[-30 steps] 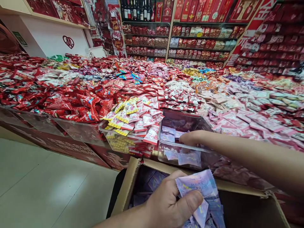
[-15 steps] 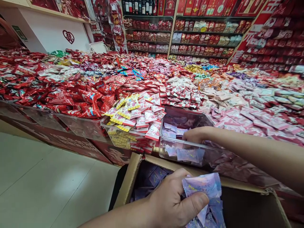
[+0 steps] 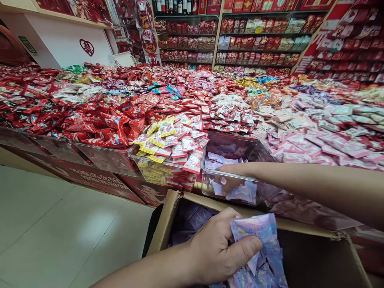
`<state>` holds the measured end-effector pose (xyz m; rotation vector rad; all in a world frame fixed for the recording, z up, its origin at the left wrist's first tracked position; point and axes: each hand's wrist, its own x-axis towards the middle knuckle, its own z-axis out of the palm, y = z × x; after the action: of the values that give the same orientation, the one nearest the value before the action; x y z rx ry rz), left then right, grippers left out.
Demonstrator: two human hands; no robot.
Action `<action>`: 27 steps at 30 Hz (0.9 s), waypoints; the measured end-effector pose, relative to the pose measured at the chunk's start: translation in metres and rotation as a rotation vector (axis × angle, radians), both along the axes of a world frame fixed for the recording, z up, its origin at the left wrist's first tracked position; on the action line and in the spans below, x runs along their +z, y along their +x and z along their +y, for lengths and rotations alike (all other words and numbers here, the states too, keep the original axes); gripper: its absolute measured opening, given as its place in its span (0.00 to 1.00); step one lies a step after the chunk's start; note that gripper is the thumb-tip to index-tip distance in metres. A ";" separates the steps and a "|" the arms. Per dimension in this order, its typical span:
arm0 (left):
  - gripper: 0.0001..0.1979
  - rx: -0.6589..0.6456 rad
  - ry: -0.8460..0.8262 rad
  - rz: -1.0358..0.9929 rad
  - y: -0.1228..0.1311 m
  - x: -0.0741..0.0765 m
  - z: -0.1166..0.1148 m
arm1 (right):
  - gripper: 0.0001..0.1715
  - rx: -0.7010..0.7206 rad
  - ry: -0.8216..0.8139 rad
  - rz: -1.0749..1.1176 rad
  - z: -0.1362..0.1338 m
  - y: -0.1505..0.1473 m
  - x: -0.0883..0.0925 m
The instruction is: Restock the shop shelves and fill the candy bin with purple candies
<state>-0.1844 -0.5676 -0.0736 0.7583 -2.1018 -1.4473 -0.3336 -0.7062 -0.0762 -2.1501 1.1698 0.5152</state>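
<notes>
My left hand [image 3: 216,252] is closed on a bunch of pale purple candy packets [image 3: 255,230], held just above an open cardboard box [image 3: 166,224] with more purple packets inside. My right hand [image 3: 237,171] reaches across into a clear plastic bin [image 3: 207,182] on the display's front edge. Its fingers stretch out and dip down among the purple packets in the bin [image 3: 222,158], partly seen through the clear wall. Nothing shows gripped in that hand.
A neighbouring clear bin of pink and yellow packets [image 3: 177,144] stands left of the purple bin. Red-wrapped candies [image 3: 99,120] and pink packets [image 3: 315,140] cover the wide display. Shelves of red boxes [image 3: 249,40] line the back. Pale floor tiles [image 3: 60,224] lie at the left.
My right hand has moved left and lower into the clear bin, fingers now down among the packets. My left hand keeps its bunch over the box, barely shifted.
</notes>
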 end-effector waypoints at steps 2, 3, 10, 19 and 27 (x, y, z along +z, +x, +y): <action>0.15 -0.003 -0.013 -0.001 0.000 0.000 0.000 | 0.19 -0.035 0.013 -0.011 0.001 -0.002 -0.001; 0.16 -0.008 -0.016 -0.003 0.000 0.000 0.000 | 0.18 -0.059 0.019 -0.023 0.001 -0.004 -0.001; 0.15 -0.011 -0.046 -0.023 -0.001 -0.002 0.001 | 0.17 -0.215 0.076 -0.213 -0.010 -0.015 -0.003; 0.14 -0.008 -0.034 -0.032 0.000 -0.002 0.001 | 0.17 -0.448 0.206 -0.383 -0.012 -0.019 -0.009; 0.14 0.004 -0.032 -0.017 0.001 -0.003 0.001 | 0.21 -0.422 0.403 -0.385 -0.006 -0.019 -0.010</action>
<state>-0.1836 -0.5665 -0.0766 0.7647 -2.1304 -1.4061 -0.3530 -0.7126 -0.0863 -1.5184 1.1395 0.1222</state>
